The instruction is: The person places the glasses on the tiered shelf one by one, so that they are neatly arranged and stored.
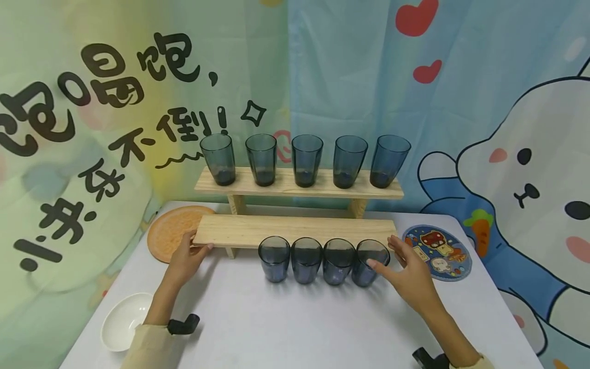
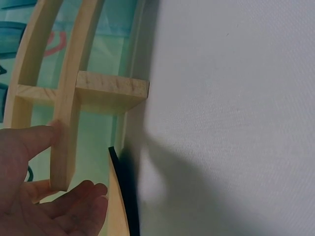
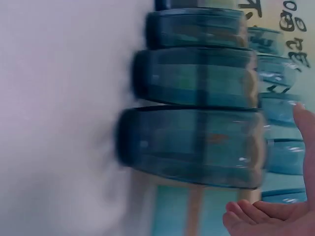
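My left hand [image 1: 185, 261] grips the left end of the lower board of a two-tier wooden shelf [image 1: 295, 228]. In the left wrist view the thumb presses the board's edge, with the other fingers around its end. Four smoky blue glasses [image 1: 300, 261] stand upright in a row on the table before the shelf. My right hand [image 1: 412, 277] is spread beside the rightmost glass [image 1: 365, 274], thumb near its rim and fingers by the board's right end. The right wrist view shows the hand's fingers [image 3: 251, 212] apart from that glass [image 3: 192, 147].
Several matching glasses [image 1: 306, 161] stand along the upper board [image 1: 295, 190]. A round orange mat [image 1: 161, 233] lies at the shelf's left, a blue patterned mat [image 1: 449, 266] at its right. A white bowl [image 1: 117, 328] sits near the left edge of the white table [image 1: 295, 328].
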A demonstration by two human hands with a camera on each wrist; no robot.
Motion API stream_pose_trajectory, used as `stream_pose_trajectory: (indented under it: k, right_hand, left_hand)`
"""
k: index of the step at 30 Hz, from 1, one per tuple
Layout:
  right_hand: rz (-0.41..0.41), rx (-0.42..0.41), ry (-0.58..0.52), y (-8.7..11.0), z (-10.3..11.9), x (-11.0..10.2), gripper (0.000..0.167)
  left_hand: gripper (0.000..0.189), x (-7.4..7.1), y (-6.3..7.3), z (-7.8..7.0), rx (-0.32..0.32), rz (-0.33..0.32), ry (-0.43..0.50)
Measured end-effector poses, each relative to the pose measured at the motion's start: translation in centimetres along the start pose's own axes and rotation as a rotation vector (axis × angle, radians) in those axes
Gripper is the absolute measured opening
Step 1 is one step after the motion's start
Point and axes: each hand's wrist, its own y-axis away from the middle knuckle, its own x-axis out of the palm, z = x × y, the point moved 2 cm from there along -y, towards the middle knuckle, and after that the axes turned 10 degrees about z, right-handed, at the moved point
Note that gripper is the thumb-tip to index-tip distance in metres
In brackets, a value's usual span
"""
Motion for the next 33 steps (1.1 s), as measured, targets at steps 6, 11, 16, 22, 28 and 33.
stream_pose_trajectory:
  k: [6, 11, 16, 22, 28, 33]
  right_hand:
    - [0.019, 0.030, -0.048, 0.3, -2.3, 1.9, 0.109]
    - [-0.033, -0.012, -0.116, 0.2, -3.6, 3.0, 0.099]
    - [-0.042, -0.039, -0.150, -0.2, -4.3, 3.8, 0.090]
    - [-0.035, -0.047, -0.173, -0.4, -4.6, 4.5, 0.083]
    - [-0.058, -0.070, -0.216, -0.1, -4.5, 4.7, 0.074]
    - [-0.073, -0.076, -0.220, 0.0, -4.6, 4.8, 0.071]
  left_hand:
    - [0.070, 0.0, 0.0, -0.1, -0.017, 0.004, -0.001]
    - [0.069, 0.0, -0.1, -0.2, 0.002, -0.006, -0.009]
    - [0.068, 0.1, -0.2, -0.1, 0.009, -0.013, -0.004]
    - [0.068, 0.1, -0.2, 0.0, 0.011, -0.012, 0.007]
    - [0.068, 0.2, -0.1, 0.0, -0.002, -0.005, 0.005]
    - [0.069, 0.1, 0.0, 0.0, -0.003, -0.002, 0.000]
